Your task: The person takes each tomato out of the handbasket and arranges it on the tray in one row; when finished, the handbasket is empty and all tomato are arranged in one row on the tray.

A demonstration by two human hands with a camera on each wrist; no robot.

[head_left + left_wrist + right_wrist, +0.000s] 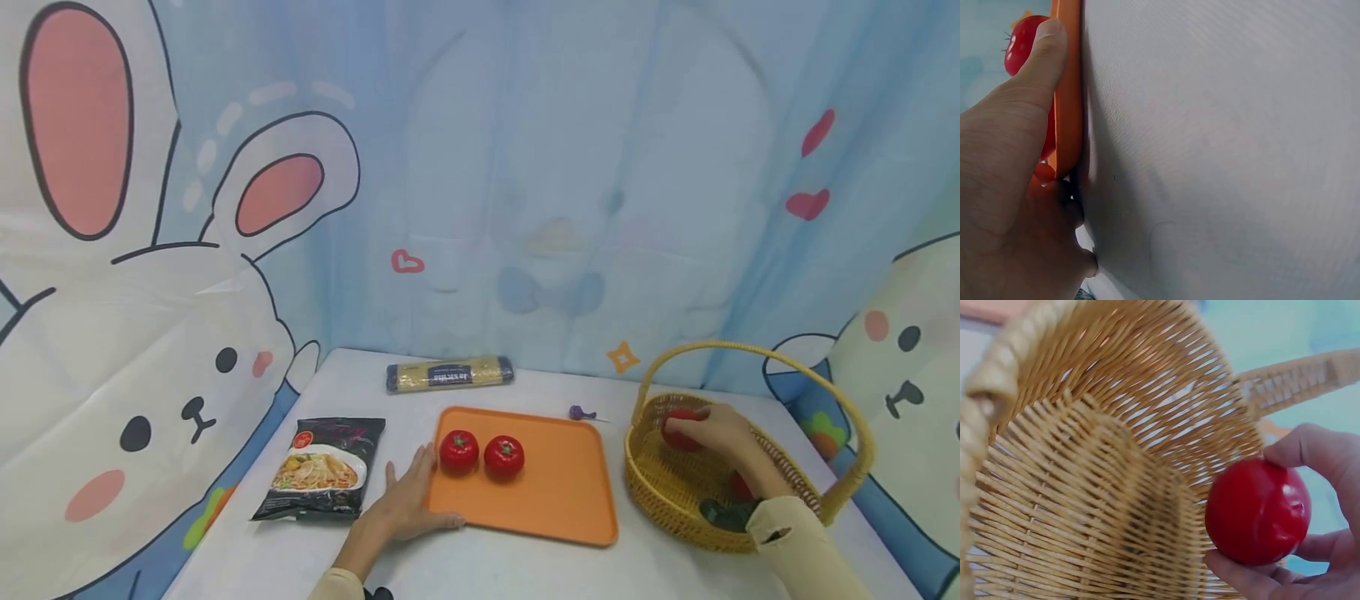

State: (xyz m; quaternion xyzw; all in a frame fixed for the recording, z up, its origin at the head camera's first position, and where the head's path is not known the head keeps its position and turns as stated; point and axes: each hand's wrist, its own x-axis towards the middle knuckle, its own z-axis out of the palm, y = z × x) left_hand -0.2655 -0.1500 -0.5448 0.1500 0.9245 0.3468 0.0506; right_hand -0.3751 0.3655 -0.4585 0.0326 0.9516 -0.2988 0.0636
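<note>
My right hand (pixel 716 432) pinches a red tomato (pixel 1259 511) between thumb and fingers, within the wicker basket (pixel 670 492). Another red round thing (pixel 740 486) in the basket is partly covered by my right forearm. At the left side of the orange tray (pixel 558 487), my left hand (pixel 405 504) rests with fingers spread along the left edge and thumb on the near corner. Two red tomatoes with green stems lie on the tray: one tomato (pixel 459 452) at its left edge, another tomato (pixel 504 457) just right of it.
A black noodle packet (pixel 322 468) lies left of my left hand. Behind the tray is a pack of spaghetti (pixel 450 374), and a small purple item (pixel 581 412) sits near the tray's far right corner. The basket handle (pixel 750 348) arches over my right hand. A printed curtain (pixel 480 167) hangs behind.
</note>
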